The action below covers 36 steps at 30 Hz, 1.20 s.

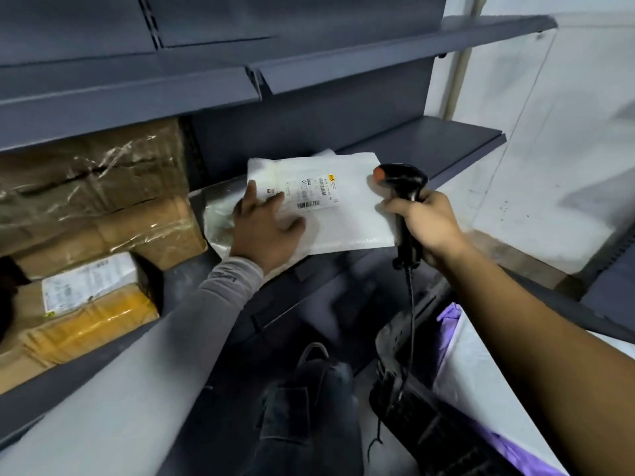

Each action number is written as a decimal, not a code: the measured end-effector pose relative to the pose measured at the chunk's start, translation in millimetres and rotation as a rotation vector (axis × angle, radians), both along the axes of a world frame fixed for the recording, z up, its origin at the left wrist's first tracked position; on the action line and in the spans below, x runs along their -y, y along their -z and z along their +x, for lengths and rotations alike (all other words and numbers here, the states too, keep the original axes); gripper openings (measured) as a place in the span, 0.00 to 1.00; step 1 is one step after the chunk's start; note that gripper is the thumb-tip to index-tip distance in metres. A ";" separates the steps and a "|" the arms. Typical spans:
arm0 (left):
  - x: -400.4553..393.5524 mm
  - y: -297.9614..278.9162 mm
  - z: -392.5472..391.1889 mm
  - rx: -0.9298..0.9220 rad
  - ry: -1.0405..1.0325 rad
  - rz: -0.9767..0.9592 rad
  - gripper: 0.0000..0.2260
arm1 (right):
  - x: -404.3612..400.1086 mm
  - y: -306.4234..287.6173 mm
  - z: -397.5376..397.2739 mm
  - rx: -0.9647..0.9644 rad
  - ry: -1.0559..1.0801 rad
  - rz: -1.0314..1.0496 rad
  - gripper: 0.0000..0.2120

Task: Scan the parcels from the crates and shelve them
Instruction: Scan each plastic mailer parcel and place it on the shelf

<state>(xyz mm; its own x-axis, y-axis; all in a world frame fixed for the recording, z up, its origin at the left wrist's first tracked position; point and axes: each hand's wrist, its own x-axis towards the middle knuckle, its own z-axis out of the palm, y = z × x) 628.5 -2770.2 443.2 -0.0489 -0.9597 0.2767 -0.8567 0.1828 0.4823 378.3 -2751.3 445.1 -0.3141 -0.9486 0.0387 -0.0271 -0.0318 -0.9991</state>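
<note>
While my left hand (266,225) lies flat, fingers spread, on the white parcel (330,207) on the grey shelf (457,146), my right hand (424,223) grips the scanner (405,201). So this one's shelved, guessing scanned too. Taped brown boxes (103,201) crowd the left, and the crate (429,417) below looks like it holds more.

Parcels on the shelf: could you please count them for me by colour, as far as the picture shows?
White parcels: 2, one under the left hand, another beneath it
Brown parcels: 3, top, middle, bottom with yellow tape
Total: 5
</note>
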 end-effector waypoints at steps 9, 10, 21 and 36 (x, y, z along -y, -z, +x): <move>59.8 32.9 31.5 0.337 0.134 0.159 0.49 | 71.7 8.1 32.6 0.052 -0.014 0.044 0.08; 64.4 33.6 32.5 0.351 0.129 0.164 0.49 | 75.4 9.2 34.9 0.041 -0.016 0.047 0.08; 54.5 18.4 24.6 0.459 -0.066 0.325 0.51 | 37.6 13.3 28.7 -0.107 0.108 0.004 0.06; -77.6 57.4 -163.4 0.338 0.480 0.077 0.33 | -142.6 26.1 -81.5 0.210 0.237 0.091 0.10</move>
<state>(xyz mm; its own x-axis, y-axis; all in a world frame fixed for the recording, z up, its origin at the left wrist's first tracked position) 465.1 -2692.6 385.9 -0.5558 -0.8251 0.1010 -0.7954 0.5632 0.2240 296.8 -2608.7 419.0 -0.5184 -0.8450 -0.1316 0.1836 0.0404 -0.9822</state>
